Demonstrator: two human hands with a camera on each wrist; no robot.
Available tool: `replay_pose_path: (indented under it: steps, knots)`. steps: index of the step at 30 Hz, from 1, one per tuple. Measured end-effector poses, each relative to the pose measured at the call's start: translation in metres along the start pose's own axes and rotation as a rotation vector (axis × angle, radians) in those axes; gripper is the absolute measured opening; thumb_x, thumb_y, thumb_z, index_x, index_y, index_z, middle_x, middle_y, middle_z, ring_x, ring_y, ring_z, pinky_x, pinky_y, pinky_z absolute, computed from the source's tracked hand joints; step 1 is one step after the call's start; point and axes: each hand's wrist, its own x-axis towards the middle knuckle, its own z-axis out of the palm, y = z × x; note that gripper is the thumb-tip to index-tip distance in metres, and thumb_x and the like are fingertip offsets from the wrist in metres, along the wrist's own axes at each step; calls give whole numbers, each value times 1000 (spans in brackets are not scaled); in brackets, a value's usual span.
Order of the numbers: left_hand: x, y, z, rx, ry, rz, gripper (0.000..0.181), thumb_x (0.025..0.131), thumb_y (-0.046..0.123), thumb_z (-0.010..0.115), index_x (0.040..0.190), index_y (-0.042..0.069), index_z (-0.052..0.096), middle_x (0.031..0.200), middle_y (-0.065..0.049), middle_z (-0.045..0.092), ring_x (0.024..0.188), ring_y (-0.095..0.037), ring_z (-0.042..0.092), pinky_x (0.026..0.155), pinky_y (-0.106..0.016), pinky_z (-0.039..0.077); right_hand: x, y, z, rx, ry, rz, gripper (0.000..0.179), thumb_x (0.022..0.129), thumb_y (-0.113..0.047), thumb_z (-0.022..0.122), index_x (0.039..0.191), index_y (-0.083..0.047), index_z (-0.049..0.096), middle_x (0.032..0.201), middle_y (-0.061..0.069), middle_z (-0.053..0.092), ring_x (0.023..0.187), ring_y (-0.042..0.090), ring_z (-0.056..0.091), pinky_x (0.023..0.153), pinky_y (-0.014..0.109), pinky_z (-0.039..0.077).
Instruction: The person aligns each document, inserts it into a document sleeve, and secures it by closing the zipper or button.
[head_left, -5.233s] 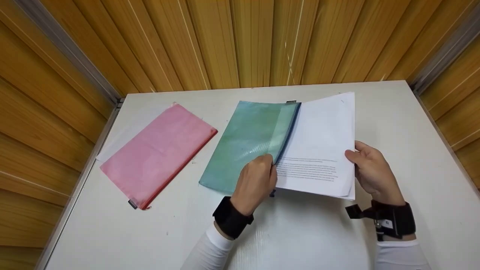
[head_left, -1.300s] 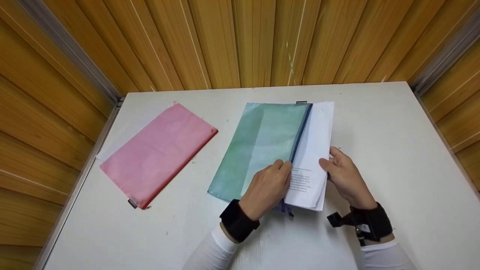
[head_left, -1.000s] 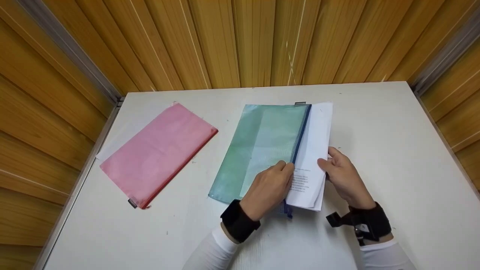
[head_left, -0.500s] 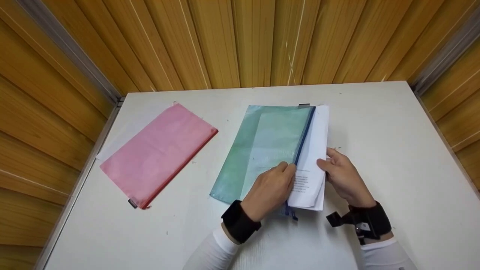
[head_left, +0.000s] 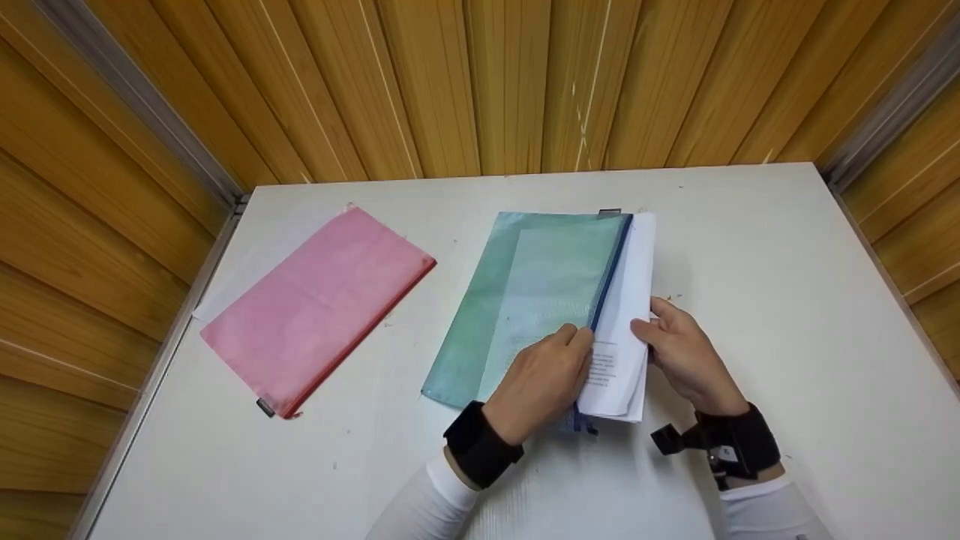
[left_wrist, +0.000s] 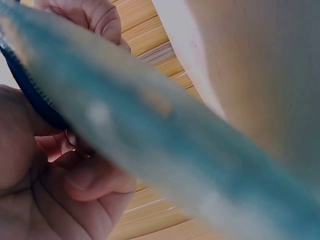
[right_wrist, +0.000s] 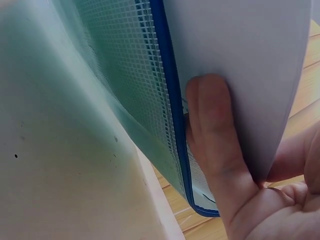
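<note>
A translucent green zipper pouch with a dark blue zip edge is tilted up off the table at its near end. My left hand grips its zip edge near the lower right. White printed papers sit mostly inside the pouch, with a strip sticking out at the right. My right hand pinches the outer edge of these papers, thumb on top. In the right wrist view, fingers lie against the back of the papers, beside the mesh pouch. The left wrist view shows the pouch blurred close up.
A pink zipper pouch with a red zip lies at the left of the white table, a pale sheet beside its far left edge. Wood-patterned panels stand behind and at both sides.
Over the last seconds the papers have slid leftward, deeper into the green pouch, my right hand moving left with them. The pouch has shifted slightly right. The pink pouch stays put.
</note>
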Motion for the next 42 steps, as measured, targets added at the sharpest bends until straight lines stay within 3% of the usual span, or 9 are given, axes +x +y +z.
replay_pose_path:
  steps: [14, 20, 24, 29, 38, 42]
  knots:
    - [0, 2, 2, -7, 5, 33, 15, 116, 11, 55, 104, 7, 62, 84, -3, 58, 69, -5, 34, 59, -16, 32, 1, -1, 4, -76, 18, 37, 56, 117, -5, 39, 167, 15, 24, 138, 34, 71, 98, 6, 80, 79, 27, 66]
    - [0, 4, 3, 16, 4, 35, 14, 116, 12, 56, 104, 7, 62, 84, -2, 58, 68, -5, 38, 57, -16, 36, 0, 0, 3, -71, 16, 41, 53, 116, -5, 40, 164, 15, 29, 99, 8, 82, 63, 4, 69, 48, 20, 48]
    - [-1, 5, 4, 33, 26, 52, 14, 115, 12, 57, 103, 8, 62, 84, -2, 58, 66, -5, 40, 56, -16, 36, 0, 2, 4, -68, 5, 41, 52, 116, -6, 41, 163, 15, 31, 80, -2, 76, 44, 2, 55, 42, 19, 42]
    - [-2, 6, 6, 32, 44, 67, 15, 116, 12, 56, 102, 8, 61, 84, -2, 58, 67, -5, 39, 56, -16, 36, 1, 3, 4, -69, 1, 31, 54, 116, -5, 41, 164, 14, 29, 76, -3, 76, 40, 1, 53, 40, 18, 42]
    - [-2, 8, 4, 20, 20, 65, 13, 116, 13, 57, 105, 8, 62, 85, -2, 59, 68, -4, 41, 57, -16, 38, 2, 4, 4, -68, -2, 51, 56, 116, -6, 42, 167, 12, 26, 75, -3, 74, 41, 2, 52, 41, 18, 41]
    - [-2, 7, 6, 17, 44, 55, 11, 114, 12, 60, 104, 8, 62, 84, -2, 59, 67, -5, 44, 57, -16, 40, 2, 4, 5, -69, -4, 53, 58, 116, -7, 43, 168, 11, 25, 75, -3, 74, 41, 2, 53, 41, 19, 41]
